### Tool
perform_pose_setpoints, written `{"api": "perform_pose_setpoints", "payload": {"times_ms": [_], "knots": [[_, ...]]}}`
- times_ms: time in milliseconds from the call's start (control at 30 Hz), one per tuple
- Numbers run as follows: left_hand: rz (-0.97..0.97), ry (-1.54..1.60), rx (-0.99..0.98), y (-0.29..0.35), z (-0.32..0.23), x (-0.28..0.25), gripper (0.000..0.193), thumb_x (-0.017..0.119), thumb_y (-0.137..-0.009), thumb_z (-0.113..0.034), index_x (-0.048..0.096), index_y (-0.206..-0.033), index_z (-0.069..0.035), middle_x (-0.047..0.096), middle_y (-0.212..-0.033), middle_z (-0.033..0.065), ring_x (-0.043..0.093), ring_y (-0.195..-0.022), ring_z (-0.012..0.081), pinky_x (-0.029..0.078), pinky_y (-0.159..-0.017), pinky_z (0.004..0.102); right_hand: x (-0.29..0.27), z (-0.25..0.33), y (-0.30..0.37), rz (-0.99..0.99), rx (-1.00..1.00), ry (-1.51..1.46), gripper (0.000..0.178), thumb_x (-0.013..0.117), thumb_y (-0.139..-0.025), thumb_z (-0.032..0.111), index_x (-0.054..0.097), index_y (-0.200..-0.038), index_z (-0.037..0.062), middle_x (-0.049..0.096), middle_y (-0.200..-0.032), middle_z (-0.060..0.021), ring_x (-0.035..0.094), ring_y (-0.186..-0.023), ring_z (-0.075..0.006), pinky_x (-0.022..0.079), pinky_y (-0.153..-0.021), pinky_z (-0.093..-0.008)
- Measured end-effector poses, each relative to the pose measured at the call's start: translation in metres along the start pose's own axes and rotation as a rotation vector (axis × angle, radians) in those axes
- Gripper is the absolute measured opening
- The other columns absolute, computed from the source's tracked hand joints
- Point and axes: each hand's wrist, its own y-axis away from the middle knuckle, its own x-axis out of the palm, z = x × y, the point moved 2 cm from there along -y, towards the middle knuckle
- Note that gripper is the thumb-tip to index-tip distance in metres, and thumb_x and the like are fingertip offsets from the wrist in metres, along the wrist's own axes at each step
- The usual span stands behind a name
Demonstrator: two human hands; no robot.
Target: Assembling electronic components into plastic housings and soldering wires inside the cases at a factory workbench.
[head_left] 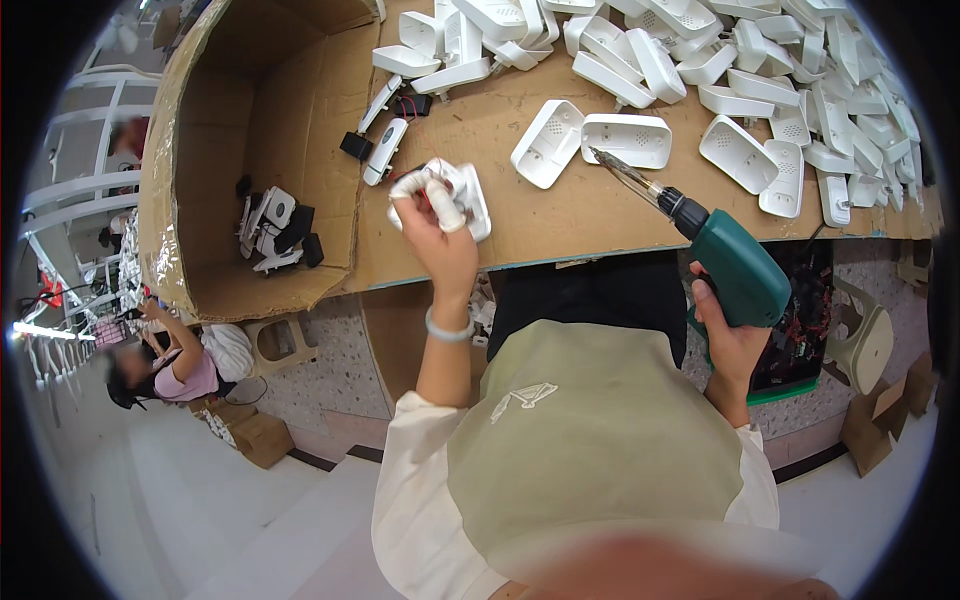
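My left hand (437, 215), its fingers wrapped in white coverings, is closed over a white plastic housing (477, 205) near the table's front edge. Its fingers hide what they pinch; a bit of red shows between them. My right hand (722, 325) grips a green pistol-shaped power screwdriver (742, 265). The tool's long bit points up and left, its tip over an open white shell (640, 143). Another open white shell (548, 145) lies just left of that one. Beyond my left hand lie a white part (385, 152) and a small black block (355, 146) with thin wires.
A large cardboard box (170, 190) stands open at the left, with white and black assemblies (275, 225) inside. Many white shells (760, 85) are heaped at the far right. Below the table at right are a dark bin (795, 340) and a stool (862, 345). Another person (185, 370) sits at left.
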Motion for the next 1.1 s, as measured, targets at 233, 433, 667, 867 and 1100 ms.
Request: {"api": "perform_pose_setpoints", "payload": {"times_ms": [233,433,667,867,1100], "knots": [[-0.024,-0.166,0.234,-0.028,-0.012,-0.006,0.011,0.061,-0.103,-0.013,0.062,-0.105,-0.001,0.063,-0.099,0.0066,0.059,-0.081,0.0145,0.05,-0.075,0.0309,-0.005,0.006,0.004,-0.009,0.014,-0.028,0.034,0.078,-0.087,-0.004,0.069,-0.119,-0.0016,0.074,-0.106,-0.0107,0.068,-0.092,-0.0132,0.054,-0.076,-0.0244],[-0.082,-0.173,0.204,-0.027,-0.024,-0.006,0.011,0.06,-0.104,-0.008,0.057,-0.111,0.0,0.063,-0.104,0.0044,0.061,-0.089,0.0113,0.052,-0.08,0.0267,-0.002,-0.003,0.001,0.036,-0.01,0.006,0.033,0.078,-0.086,-0.003,0.069,-0.118,-0.0021,0.074,-0.105,-0.01,0.069,-0.095,-0.0155,0.055,-0.084,-0.0284],[-0.185,0.706,-0.335,-0.036,0.003,-0.013,0.011,0.055,-0.106,-0.01,0.056,-0.116,-0.007,0.065,-0.1,0.0052,0.063,-0.09,0.0155,0.054,-0.082,0.0328,0.001,-0.002,-0.002,0.054,-0.011,0.006,0.033,0.078,-0.086,-0.003,0.069,-0.118,-0.0031,0.074,-0.105,-0.0103,0.069,-0.095,-0.0166,0.055,-0.087,-0.0293],[0.141,0.631,-0.021,-0.12,-0.04,-0.042,0.013,0.058,-0.105,-0.014,0.061,-0.113,-0.005,0.064,-0.098,0.004,0.057,-0.081,0.0106,0.05,-0.076,0.0279,-0.004,0.002,0.003,0.025,0.051,-0.006,0.035,0.077,-0.086,-0.005,0.068,-0.12,-0.0042,0.074,-0.107,-0.0127,0.07,-0.099,-0.0186,0.055,-0.089,-0.0308],[-0.157,0.544,-0.103,-0.154,-0.031,-0.058,0.013,0.063,-0.102,-0.01,0.06,-0.113,-0.003,0.067,-0.095,0.0066,0.062,-0.082,0.0124,0.054,-0.076,0.0301,0.001,0.004,0.006,0.058,0.008,0.028,0.033,0.076,-0.087,-0.004,0.069,-0.119,-0.0033,0.074,-0.106,-0.0108,0.069,-0.093,-0.0154,0.054,-0.084,-0.0285]]}}
